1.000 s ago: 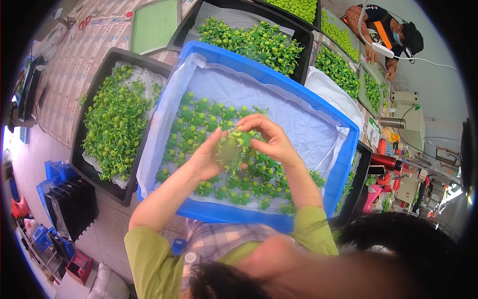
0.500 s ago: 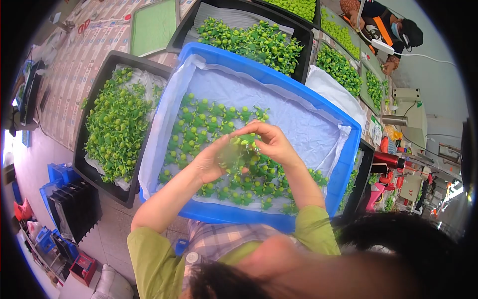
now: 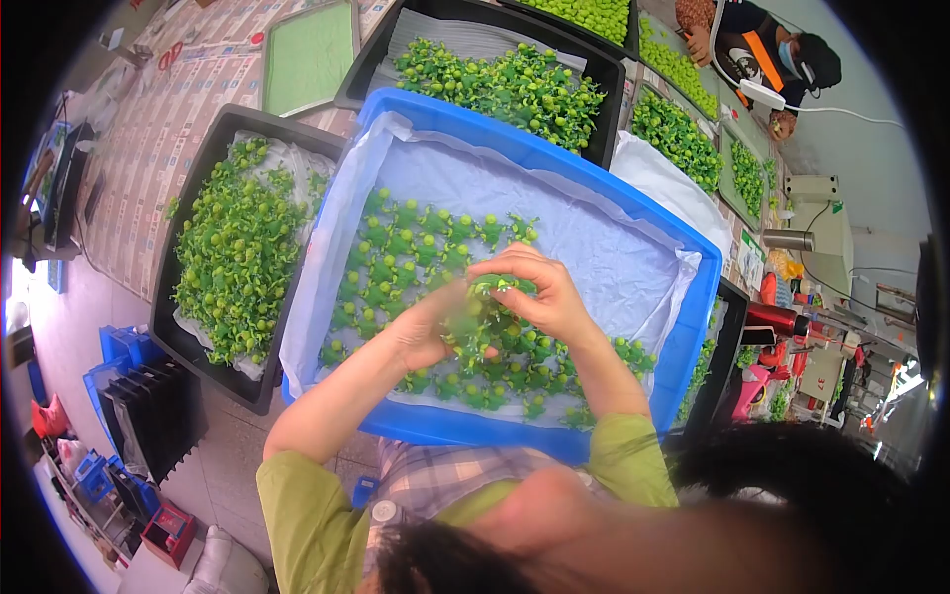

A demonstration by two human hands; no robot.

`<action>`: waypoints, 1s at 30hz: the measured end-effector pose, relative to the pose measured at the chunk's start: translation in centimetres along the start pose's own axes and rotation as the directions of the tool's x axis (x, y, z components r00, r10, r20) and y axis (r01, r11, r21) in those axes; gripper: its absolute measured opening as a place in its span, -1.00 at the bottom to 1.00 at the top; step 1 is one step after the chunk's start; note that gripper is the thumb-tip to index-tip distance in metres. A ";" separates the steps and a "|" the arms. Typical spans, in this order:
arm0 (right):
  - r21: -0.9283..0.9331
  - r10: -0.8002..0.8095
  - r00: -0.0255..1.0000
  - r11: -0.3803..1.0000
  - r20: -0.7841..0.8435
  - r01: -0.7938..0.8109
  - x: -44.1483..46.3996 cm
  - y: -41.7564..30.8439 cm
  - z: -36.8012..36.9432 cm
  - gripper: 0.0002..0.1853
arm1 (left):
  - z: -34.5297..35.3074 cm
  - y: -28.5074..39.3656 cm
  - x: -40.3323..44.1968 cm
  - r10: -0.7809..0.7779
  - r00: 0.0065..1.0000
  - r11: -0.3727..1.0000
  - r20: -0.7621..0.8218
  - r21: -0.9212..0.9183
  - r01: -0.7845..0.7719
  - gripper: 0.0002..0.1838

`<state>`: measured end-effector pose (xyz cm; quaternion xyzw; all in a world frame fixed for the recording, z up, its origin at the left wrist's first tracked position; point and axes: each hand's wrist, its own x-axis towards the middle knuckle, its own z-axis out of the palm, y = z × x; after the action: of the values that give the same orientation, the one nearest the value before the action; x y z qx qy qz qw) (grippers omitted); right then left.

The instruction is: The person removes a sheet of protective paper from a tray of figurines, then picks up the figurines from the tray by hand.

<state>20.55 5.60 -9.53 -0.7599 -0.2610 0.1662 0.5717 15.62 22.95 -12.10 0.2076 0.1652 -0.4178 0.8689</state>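
Observation:
A blue tray [image 3: 698, 327] lined with white paper [image 3: 594, 238] lies before me. Small green leafy pieces [image 3: 396, 243], each with a round yellow-green ball, are spread in rows over its near and left parts. Above them, my left hand [image 3: 427, 332] curls around several such pieces, its fingertips partly hidden by them and by a blurred patch. My right hand [image 3: 544, 289] meets it from the right, thumb and fingers pinched on one green leafy piece [image 3: 502, 284].
Left of the blue tray stands a black tray [image 3: 163, 297] heaped with the same pieces; another black tray [image 3: 361, 84] is behind. Further back lies a green board [image 3: 309, 59]. At the far right, a masked person [image 3: 757, 49] works. A red bottle [image 3: 777, 317] is at right.
My hands stay together over the blue tray, the right one slightly lower and further right. The whole view has shifted a little. The far person's hand has moved.

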 end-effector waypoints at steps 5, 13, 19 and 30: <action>-0.066 -0.077 0.997 0.995 -0.031 0.075 0.0 -0.6 0.1 -0.72 | -0.1 0.0 0.0 -0.002 1.000 1.000 -0.002 0.006 0.002 -0.48; -0.083 -0.177 0.973 0.983 -0.150 0.166 0.1 -0.6 0.7 -0.80 | -0.3 -0.3 0.1 -0.002 1.000 1.000 -0.030 0.014 0.002 -0.49; -0.145 -0.189 0.952 0.977 -0.240 0.157 -0.5 -0.6 1.0 -0.79 | 1.0 0.3 -0.4 0.001 1.000 0.999 -0.025 0.037 0.000 -0.53; -0.206 -0.271 0.913 0.955 -0.305 0.214 -1.0 -0.1 1.5 -0.78 | 1.0 0.3 -0.3 -0.003 0.999 1.000 -0.033 0.026 0.004 -0.56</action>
<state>18.83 6.22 -9.90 -0.7839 -0.2673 -0.0584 0.5573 15.81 22.83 -10.97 0.2257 0.1742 -0.4180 0.8626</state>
